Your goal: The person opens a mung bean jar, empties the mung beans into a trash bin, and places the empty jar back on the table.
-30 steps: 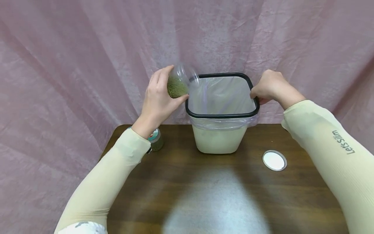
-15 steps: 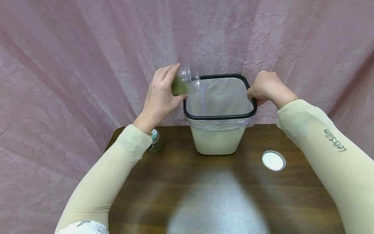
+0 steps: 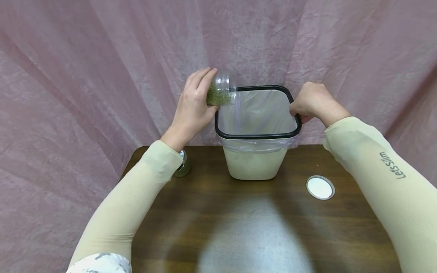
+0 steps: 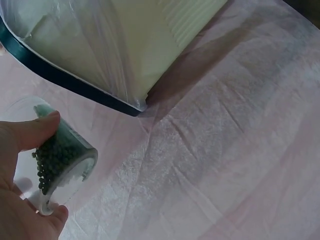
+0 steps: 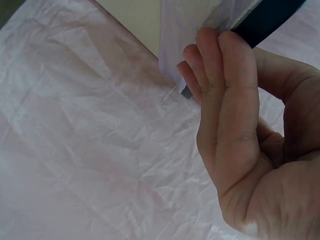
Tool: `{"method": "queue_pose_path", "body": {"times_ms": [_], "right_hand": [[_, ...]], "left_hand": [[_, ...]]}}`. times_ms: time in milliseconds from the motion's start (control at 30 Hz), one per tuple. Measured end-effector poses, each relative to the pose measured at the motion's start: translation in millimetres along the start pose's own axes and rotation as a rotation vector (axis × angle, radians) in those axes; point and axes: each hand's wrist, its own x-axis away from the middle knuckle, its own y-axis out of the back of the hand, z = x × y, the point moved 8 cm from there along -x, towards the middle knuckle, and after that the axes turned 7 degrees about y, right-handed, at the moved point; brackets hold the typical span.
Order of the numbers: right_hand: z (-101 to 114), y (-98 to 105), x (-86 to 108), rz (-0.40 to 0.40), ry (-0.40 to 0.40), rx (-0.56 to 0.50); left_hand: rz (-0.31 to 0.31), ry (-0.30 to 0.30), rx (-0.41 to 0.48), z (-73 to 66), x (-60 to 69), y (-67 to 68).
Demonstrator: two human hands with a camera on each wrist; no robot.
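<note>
My left hand (image 3: 192, 100) grips a clear plastic jar (image 3: 223, 81) from its closed end, lying nearly on its side. Its uncapped mouth faces right, over the left rim of a cream-coloured trash bin (image 3: 256, 167). Inside, small round green grains (image 4: 57, 157) lie along the lower wall and reach toward the mouth. A thin clear bag lines the bin, folded over outside under a black rim ring (image 3: 257, 136). At the bin's right side, my right hand (image 3: 312, 102) pinches this ring, thumb inside and fingers outside. In the right wrist view, those fingers (image 5: 237, 100) press against the ring and bag.
Left of the bin, a second jar (image 3: 183, 168) with dark green contents stands partly behind my left forearm. A round white lid (image 3: 320, 187) lies right of the bin on the brown wooden table (image 3: 191, 227). A pink curtain (image 3: 136, 57) hangs close behind.
My left hand has moved right and slightly up, tipping the jar closer to horizontal. The grains have slid toward its mouth. My right hand keeps its hold on the ring.
</note>
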Motion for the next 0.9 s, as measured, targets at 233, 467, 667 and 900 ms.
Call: {"method": "queue_pose_path", "body": {"times_ms": [233,467,667,900], "right_hand": [[1.9,-0.4,1.0,-0.012,0.009,-0.001],[2.1,0.0,0.4,-0.017,0.002,-0.004],[1.5,0.1,0.3,-0.022,0.002,-0.006],[0.5,-0.1,0.2,-0.019,0.003,-0.001]], "left_hand": [[0.003,-0.008,-0.003,-1.7,-2.0,-2.1],[0.013,-0.009,-0.006,-3.2,-3.9,-3.4],[0.011,-0.019,-0.013,-4.9,-5.4,-3.6],[-0.002,-0.041,-0.028,-9.2,-5.9,-2.6]]}}
